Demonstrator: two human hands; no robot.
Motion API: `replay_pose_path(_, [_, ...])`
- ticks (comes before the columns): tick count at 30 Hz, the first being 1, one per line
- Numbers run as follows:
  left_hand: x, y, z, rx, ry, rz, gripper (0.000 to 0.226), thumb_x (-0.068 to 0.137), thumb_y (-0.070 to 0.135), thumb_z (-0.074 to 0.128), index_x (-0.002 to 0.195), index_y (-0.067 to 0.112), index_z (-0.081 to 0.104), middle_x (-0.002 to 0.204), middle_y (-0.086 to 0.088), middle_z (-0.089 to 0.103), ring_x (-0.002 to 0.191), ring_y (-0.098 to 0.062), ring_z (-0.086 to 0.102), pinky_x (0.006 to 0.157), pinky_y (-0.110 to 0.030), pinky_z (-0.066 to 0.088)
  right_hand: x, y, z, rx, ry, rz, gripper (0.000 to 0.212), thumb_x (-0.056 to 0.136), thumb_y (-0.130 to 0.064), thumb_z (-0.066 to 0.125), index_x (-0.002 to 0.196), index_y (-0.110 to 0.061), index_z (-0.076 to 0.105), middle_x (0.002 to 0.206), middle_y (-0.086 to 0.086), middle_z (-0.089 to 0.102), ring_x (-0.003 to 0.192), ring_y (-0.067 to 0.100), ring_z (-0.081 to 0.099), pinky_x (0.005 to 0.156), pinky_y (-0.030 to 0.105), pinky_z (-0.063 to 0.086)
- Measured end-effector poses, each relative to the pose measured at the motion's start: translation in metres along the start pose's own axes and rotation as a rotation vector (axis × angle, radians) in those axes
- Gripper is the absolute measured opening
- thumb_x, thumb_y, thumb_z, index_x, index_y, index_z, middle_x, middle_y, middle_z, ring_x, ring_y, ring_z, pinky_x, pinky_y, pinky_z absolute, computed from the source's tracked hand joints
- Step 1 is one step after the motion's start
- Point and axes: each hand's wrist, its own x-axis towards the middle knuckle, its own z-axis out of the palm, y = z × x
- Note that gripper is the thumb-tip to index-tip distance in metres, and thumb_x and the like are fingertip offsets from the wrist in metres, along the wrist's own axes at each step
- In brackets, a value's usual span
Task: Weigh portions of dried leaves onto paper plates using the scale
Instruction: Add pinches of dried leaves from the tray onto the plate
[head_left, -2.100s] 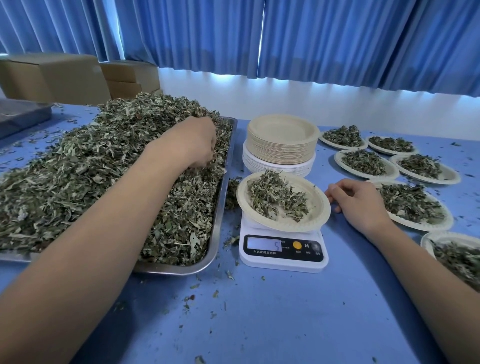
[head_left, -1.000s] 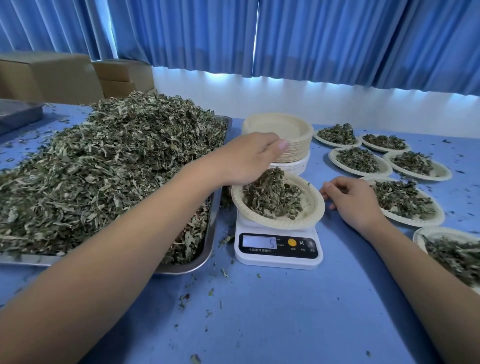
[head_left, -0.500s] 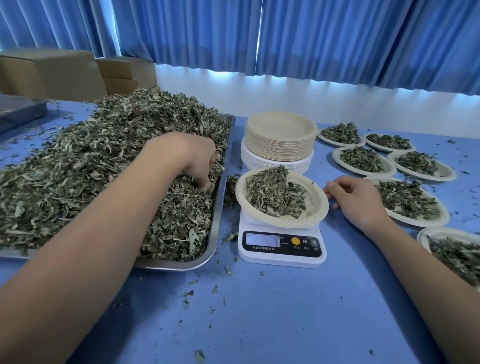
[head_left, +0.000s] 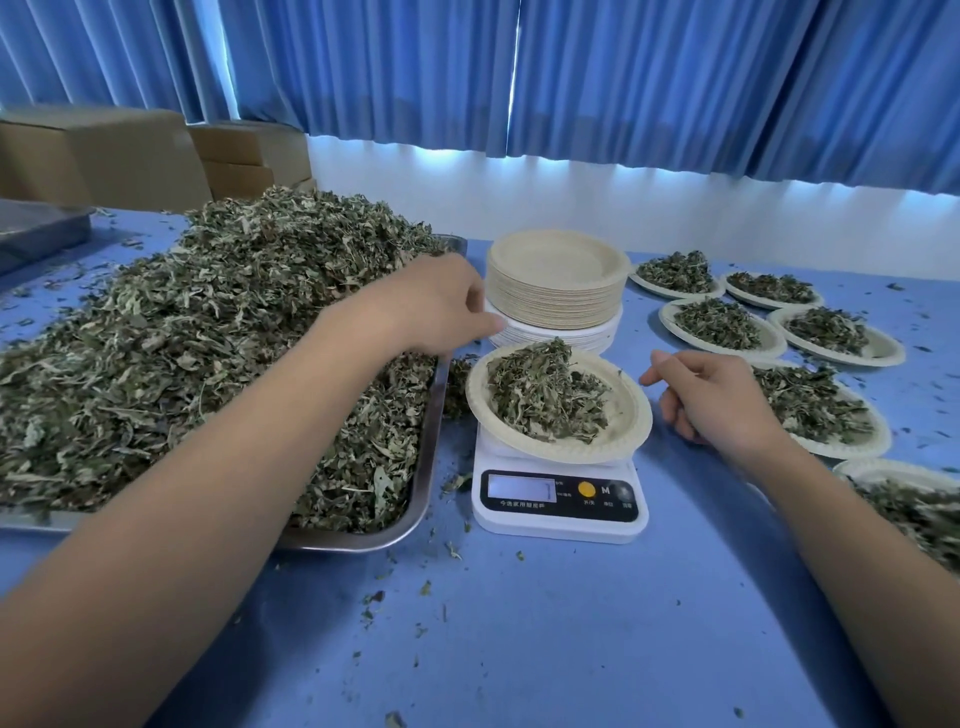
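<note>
**A:** Head view, item one: the scale?

**B:** White scale (head_left: 558, 499), on the blue table (head_left: 519, 649), centre. Its long axis runs left to right and the display faces the viewer. The reading is too blurred to enter.

**A:** Load?

**B:** One paper plate (head_left: 631, 415), round, overhanging the platform on both sides. The portion of dried leaves (head_left: 545, 397) on it is heaped toward the left and rear, leaving the right rim bare.

**A:** Bulk stock?

**B:** Metal tray (head_left: 426, 457), just left of the scale, its right edge running away from the viewer. The leaf heap (head_left: 208, 338) rises well above the rim.

**A:** Left grip?

**B:** Left grip (head_left: 431, 306) is above the tray's far right edge, beside the stack of empty plates (head_left: 556, 280), knuckles up and fingers curled down. I cannot tell whether it holds leaves.

**A:** Right grip?

**B:** Right grip (head_left: 711, 400) is just right of the plate, apart from the rim. The fingers are loosely curled and grasp nothing; the thumb points toward the plate.

**A:** Remainder?

**B:** Filled plates (head_left: 883, 349) at the right, behind and beside the right grip. Leaf scraps lie scattered on the table. Cardboard boxes (head_left: 104, 156) at rear left, blue curtain (head_left: 623, 78) behind.
</note>
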Motion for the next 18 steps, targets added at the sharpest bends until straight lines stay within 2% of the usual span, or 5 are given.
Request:
replay_pose_path(3, [-0.001, 0.011, 0.016, 0.035, -0.041, 0.015, 0.030, 0.091, 0.052, 0.060, 0.094, 0.022, 0.064, 0.073, 0.004, 0.068, 0.065, -0.013, 0.067, 0.069, -0.034, 0.056, -0.006, -0.010, -0.003, 0.066, -0.203, 0.103, 0.038, 0.096, -0.046, 0.064, 0.080, -0.012, 0.073, 0.052, 0.009, 0.055, 0.038, 0.019, 0.039, 0.038, 0.021, 0.028])
replay_pose_path(6, [0.003, 0.013, 0.029, 0.042, -0.017, 0.018, 0.026, 0.088, 0.042, 0.066, 0.102, 0.020, 0.063, 0.073, 0.004, 0.063, 0.067, -0.014, 0.063, 0.071, -0.037, 0.057, -0.009, -0.017, 0.001, 0.040, -0.301, 0.092, 0.037, 0.098, -0.033, 0.065, 0.085, 0.001, 0.072, 0.056, 0.013, 0.053, 0.041, 0.016, 0.043, 0.039, 0.024, 0.032])
replay_pose_path(11, [0.005, 0.020, 0.040, -0.096, 0.005, 0.007, 0.014, 0.087, 0.032, 0.071, 0.093, 0.019, 0.069, 0.076, 0.004, 0.065, 0.061, -0.009, 0.060, 0.062, -0.028, 0.050, -0.008, -0.022, -0.006, 0.048, -0.217, 0.121, 0.028, 0.098, -0.014, 0.065, 0.086, 0.010, 0.074, 0.056, 0.011, 0.058, 0.040, 0.012, 0.045, 0.039, 0.022, 0.039])
replay_pose_path(15, [0.011, 0.036, 0.041, -0.387, 0.070, -0.036, 0.014, 0.083, 0.030, 0.077, 0.091, 0.023, 0.070, 0.056, 0.006, 0.063, 0.046, -0.006, 0.055, 0.052, -0.024, 0.041, -0.005, -0.022, -0.025, 0.033, -0.171, 0.156, 0.026, 0.098, -0.014, 0.065, 0.086, 0.007, 0.075, 0.059, 0.012, 0.061, 0.048, 0.017, 0.049, 0.046, 0.027, 0.044])
replay_pose_path(18, [0.021, 0.065, 0.046, -0.620, 0.124, -0.086, 0.018, 0.084, 0.020, 0.077, 0.100, 0.015, 0.072, 0.071, -0.007, 0.068, 0.048, -0.010, 0.052, 0.043, -0.020, 0.037, -0.001, -0.023, -0.056, 0.015, -0.072, 0.163, 0.022, 0.096, -0.016, 0.069, 0.083, 0.001, 0.077, 0.055, 0.013, 0.057, 0.039, 0.016, 0.045, 0.040, 0.024, 0.039])
